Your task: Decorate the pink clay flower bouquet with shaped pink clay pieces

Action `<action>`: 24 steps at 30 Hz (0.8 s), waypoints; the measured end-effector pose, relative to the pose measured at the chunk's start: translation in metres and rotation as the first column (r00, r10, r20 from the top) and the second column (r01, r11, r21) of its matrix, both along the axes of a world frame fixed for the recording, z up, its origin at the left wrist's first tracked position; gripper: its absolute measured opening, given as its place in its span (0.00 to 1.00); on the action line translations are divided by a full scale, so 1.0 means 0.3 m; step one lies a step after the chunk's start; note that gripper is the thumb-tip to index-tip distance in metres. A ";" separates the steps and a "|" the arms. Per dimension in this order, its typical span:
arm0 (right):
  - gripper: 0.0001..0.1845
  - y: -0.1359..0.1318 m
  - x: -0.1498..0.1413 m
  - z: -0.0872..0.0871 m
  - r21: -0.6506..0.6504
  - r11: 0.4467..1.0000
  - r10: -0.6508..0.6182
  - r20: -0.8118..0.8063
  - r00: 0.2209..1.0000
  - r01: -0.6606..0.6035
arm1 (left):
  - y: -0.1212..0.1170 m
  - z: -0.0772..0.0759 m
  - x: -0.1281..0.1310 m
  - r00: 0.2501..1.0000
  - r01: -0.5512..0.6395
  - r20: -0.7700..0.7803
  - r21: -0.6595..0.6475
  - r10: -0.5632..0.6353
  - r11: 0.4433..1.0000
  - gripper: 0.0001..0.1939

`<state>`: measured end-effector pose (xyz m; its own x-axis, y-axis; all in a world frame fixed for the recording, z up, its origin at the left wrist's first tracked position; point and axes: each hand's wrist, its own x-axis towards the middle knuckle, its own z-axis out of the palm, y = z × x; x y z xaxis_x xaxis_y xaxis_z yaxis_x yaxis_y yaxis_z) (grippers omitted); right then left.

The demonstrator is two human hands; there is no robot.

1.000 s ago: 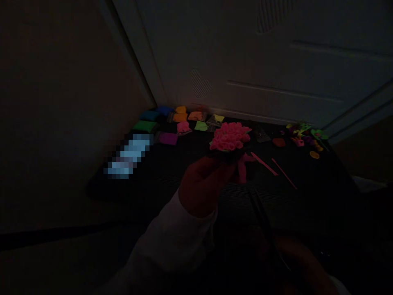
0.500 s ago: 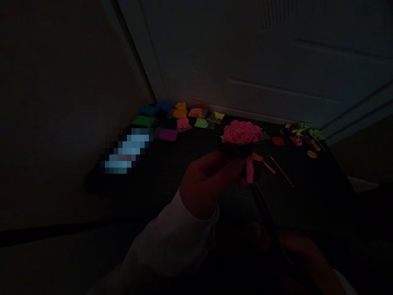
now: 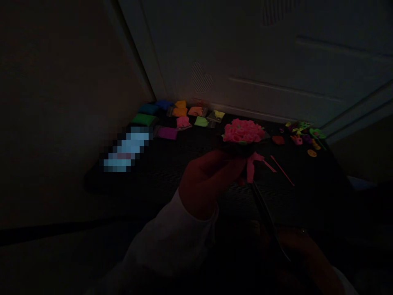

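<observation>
The room is very dark. My left hand (image 3: 201, 184) is closed around the dark lower part of a bouquet of pink clay flowers (image 3: 244, 131), holding it upright above the table. A flat pink ribbon-like strip (image 3: 250, 169) hangs from the bouquet beside my fingers. Low on the right, my right hand (image 3: 303, 250) is closed on slim metal tweezers (image 3: 267, 217). Their tip points up and meets or nearly meets the strip's lower end; contact cannot be made out. Shadow hides most of the right fingers.
On the dark table (image 3: 159, 168), several coloured clay packets (image 3: 144, 119) lie at the back left, near a glowing blurred screen (image 3: 127, 149). A thin pink stick (image 3: 282, 170), a red piece (image 3: 278, 140) and small colourful clay figures (image 3: 302, 133) lie right. A pale panelled door (image 3: 245, 53) stands behind.
Hardly anything differs. The bouquet and the pink strip sit marginally farther right, and the tweezers' rear end has shifted slightly up and left. Both hands keep their hold.
</observation>
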<state>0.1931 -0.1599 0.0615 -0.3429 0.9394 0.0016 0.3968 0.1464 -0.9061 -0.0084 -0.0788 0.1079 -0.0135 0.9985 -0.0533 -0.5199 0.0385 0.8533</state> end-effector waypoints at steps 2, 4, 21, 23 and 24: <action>0.18 -0.003 -0.001 0.000 0.007 0.998 -0.055 0.011 0.998 0.055 | 0.000 -0.001 0.000 1.000 0.011 -0.019 0.002 -0.011 1.000 0.09; 0.17 -0.004 -0.011 0.006 0.043 0.997 -0.068 0.006 0.998 0.068 | 0.000 -0.005 0.000 0.999 0.011 -0.033 0.002 -0.011 1.000 0.10; 0.15 0.007 -0.030 0.017 0.086 0.996 -0.018 -0.032 0.999 0.020 | 0.000 -0.003 0.003 1.000 0.002 -0.013 0.004 -0.001 1.000 0.08; 0.15 0.005 -0.030 0.014 0.115 0.993 -0.023 -0.038 0.999 0.027 | -0.001 0.002 0.004 1.000 0.008 -0.017 0.019 -0.008 1.000 0.08; 0.16 0.005 -0.029 0.011 0.113 0.993 -0.015 -0.040 0.999 0.019 | -0.002 0.005 0.004 1.000 0.011 -0.019 0.024 -0.011 1.000 0.07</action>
